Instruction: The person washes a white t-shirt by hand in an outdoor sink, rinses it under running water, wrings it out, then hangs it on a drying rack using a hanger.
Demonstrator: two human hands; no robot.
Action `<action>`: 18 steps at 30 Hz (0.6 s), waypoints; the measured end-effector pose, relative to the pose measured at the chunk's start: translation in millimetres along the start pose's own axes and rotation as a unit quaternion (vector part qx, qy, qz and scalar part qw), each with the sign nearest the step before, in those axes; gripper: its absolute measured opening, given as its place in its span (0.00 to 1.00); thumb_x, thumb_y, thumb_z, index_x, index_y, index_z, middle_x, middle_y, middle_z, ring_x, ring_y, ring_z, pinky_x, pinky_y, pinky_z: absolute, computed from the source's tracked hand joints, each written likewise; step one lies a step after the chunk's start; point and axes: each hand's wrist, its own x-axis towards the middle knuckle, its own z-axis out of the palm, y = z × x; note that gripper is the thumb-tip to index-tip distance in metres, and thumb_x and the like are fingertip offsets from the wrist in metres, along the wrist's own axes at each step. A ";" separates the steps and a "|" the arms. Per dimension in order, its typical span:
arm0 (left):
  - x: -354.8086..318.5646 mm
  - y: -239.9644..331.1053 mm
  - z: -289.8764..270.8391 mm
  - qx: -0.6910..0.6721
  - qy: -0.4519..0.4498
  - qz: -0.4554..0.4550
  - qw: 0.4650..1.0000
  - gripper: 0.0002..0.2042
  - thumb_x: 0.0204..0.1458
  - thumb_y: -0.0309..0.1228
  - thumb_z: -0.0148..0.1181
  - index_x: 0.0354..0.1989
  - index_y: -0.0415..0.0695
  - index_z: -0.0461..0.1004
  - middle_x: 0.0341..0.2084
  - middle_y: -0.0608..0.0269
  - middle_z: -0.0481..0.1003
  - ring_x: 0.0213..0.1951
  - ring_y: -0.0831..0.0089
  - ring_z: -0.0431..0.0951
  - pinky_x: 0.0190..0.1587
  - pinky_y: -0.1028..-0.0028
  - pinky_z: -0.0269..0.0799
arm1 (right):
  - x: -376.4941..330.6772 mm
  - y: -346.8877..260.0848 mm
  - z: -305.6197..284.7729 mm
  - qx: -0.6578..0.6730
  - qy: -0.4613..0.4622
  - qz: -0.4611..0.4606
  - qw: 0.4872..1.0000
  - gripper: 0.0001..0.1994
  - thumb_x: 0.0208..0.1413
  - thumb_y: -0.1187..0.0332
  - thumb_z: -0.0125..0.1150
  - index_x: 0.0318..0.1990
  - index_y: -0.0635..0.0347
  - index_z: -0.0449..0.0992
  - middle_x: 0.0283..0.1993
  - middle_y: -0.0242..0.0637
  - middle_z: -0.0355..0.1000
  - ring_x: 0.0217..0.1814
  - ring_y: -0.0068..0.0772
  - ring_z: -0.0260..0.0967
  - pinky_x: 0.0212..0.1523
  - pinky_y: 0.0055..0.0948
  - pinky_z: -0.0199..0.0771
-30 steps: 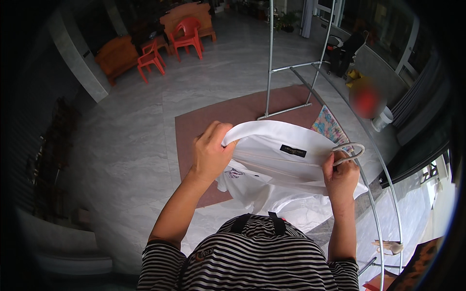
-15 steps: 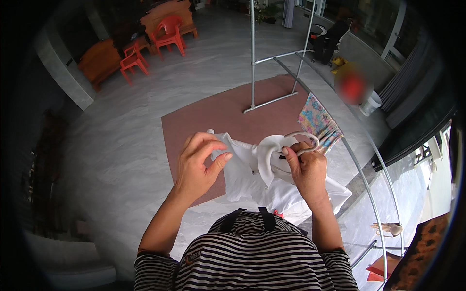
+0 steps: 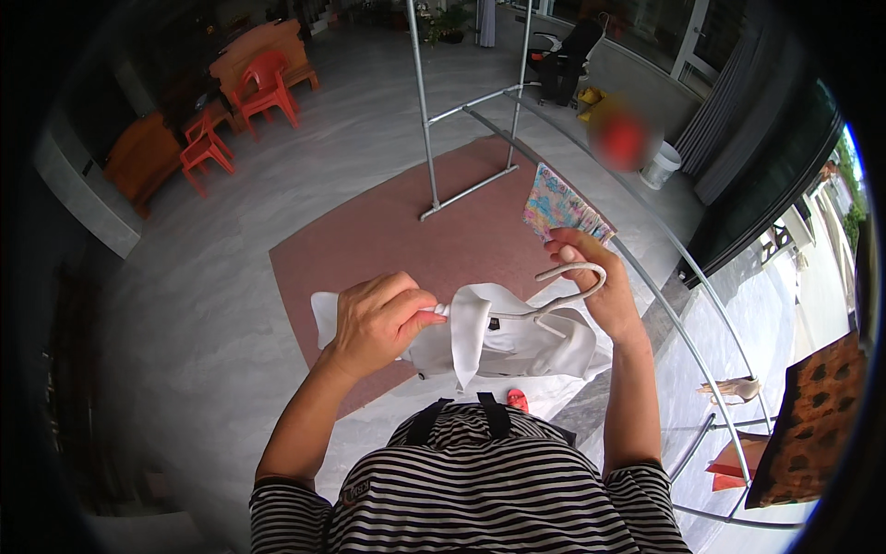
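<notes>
A white collared shirt [image 3: 554,355] hangs in front of me, with a pale clothes hanger [image 3: 554,307] inside its neck opening. The hanger's curved hook sticks up and out past the collar. My left hand [image 3: 383,319] is closed in a pinch on white material beside the collar; whether the hanger's arm is also in that grip is hidden. Next to the hook is my right hand [image 3: 600,291], its fingers loosely bent and apart, with no firm grip visible. The hook crosses in front of its palm. A dark label shows inside the collar.
A metal clothes rack [image 3: 646,268] runs along my right, with a flowered cloth [image 3: 558,205] on its rail. Below lies a brown mat [image 3: 369,240]. A brown patterned cloth [image 3: 808,420] hangs at the right. Red chairs [image 3: 268,88] and a white bucket [image 3: 661,166] stand farther off.
My left hand, open and apart before, has closed on the white material beside the collar. My right hand has loosened from the hanger by the hook. The view has shifted to the right.
</notes>
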 end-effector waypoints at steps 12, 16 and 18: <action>-28.0 -30.7 -1.1 -0.077 0.002 -0.214 0.974 0.10 0.44 0.31 0.74 0.28 0.40 0.79 0.23 0.64 0.75 0.22 0.70 0.74 0.24 0.72 0.68 | -27.7 -35.6 9.1 -0.150 0.074 -0.192 0.967 0.05 0.50 0.76 0.70 0.34 0.65 0.82 0.27 0.37 0.76 0.27 0.29 0.75 0.30 0.26 0.74; -6.2 -1.7 -9.0 -0.099 0.018 -0.199 0.975 0.11 0.43 0.31 0.75 0.27 0.39 0.78 0.21 0.64 0.74 0.22 0.71 0.73 0.24 0.72 0.67 | -26.1 -57.7 10.4 -0.093 -0.024 -0.294 0.951 0.05 0.48 0.74 0.72 0.31 0.63 0.81 0.26 0.35 0.74 0.28 0.31 0.73 0.28 0.28 0.71; 3.4 8.2 -13.9 -0.103 0.036 -0.208 0.972 0.11 0.43 0.32 0.75 0.27 0.40 0.78 0.21 0.64 0.74 0.22 0.71 0.73 0.24 0.72 0.67 | -16.3 -54.3 1.3 -0.006 0.012 -0.302 0.953 0.04 0.49 0.74 0.71 0.31 0.63 0.80 0.28 0.35 0.74 0.32 0.31 0.72 0.33 0.29 0.70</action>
